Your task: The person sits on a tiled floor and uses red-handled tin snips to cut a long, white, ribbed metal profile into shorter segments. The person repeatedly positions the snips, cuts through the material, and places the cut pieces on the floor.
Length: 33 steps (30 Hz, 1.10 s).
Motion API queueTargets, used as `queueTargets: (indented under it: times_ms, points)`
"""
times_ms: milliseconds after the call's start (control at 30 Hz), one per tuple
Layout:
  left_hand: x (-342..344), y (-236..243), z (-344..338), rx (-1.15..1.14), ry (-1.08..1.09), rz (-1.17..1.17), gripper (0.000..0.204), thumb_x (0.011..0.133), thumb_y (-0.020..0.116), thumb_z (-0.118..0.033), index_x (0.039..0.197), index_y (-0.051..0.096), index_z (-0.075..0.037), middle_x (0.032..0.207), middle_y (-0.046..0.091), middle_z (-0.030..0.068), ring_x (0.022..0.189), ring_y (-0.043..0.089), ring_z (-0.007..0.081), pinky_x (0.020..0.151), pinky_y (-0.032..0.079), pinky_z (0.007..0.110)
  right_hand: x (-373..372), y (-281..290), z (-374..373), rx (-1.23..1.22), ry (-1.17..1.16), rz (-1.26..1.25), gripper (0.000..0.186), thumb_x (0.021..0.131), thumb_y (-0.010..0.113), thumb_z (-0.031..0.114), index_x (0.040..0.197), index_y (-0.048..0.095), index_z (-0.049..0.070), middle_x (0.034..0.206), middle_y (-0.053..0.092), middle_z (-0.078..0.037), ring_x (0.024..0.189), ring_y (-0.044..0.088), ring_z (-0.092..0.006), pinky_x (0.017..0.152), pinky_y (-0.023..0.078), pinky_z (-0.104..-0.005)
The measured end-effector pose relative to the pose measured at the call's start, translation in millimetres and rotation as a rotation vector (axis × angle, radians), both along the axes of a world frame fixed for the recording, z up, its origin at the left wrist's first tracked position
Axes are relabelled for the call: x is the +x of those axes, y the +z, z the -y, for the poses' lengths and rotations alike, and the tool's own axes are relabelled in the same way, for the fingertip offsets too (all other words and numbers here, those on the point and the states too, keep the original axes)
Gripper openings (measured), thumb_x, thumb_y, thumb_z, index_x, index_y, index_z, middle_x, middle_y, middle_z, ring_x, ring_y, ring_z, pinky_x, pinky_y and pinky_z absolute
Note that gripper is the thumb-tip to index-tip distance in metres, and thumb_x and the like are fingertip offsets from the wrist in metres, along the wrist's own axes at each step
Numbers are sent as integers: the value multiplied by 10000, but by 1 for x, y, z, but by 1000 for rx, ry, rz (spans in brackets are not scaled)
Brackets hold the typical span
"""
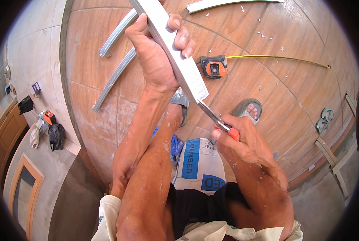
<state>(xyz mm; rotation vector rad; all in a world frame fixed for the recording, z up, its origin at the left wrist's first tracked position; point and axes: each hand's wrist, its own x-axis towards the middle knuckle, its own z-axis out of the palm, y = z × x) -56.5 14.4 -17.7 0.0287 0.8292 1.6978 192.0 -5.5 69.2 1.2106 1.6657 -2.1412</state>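
Note:
My left hand (160, 56) is wrapped round a long white channel-shaped strip (189, 74), thumb on one side and fingers on the other. The strip slants from the top of the view down toward the middle. At its lower end, the blades of red-handled tin snips (211, 113) meet a corner of the strip. My right hand (243, 136) closes round the handles of the snips, which are mostly hidden in the palm. Right of the strip, an orange and black tape measure (214, 67) lies on the floor, its yellow blade (280, 57) pulled out to the right.
Two grey metal strips (117, 76) lie to the left on the brown tiles. Another white strip (227, 4) is at the far side, with small white offcuts (264, 35) scattered near it. A printed sack (199, 160) lies between my legs. Sandals (325, 120) and wooden battens (328, 154) are at right.

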Motion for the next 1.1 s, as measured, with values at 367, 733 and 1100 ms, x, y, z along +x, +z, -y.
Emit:
queueTargets:
  times_ms: [367,733,1100]
  points:
    - [3,21,-3,62,10,100,469,1069,492,-524,1285,547,-112,875,615,36,638,587,137,515,515,321,0,-2,0,25,7,10,396,1021,710,311,849,626,-35,607,471,-211,544,457,-363,561,397,-450]
    - [9,22,-3,-1,23,-58,494,1105,361,-524,1338,571,-141,894,519,2,631,458,86,472,451,243,1,-5,4,17,-27,0,409,1033,693,308,835,630,-44,592,469,-207,538,451,-348,561,395,-456]
    - [1,16,-2,36,-22,-62,507,1046,458,-636,1055,462,-129,899,558,22,632,520,114,530,458,311,3,-5,4,22,-24,30,397,1041,682,303,849,617,-38,622,488,-215,557,443,-350,572,405,-457]
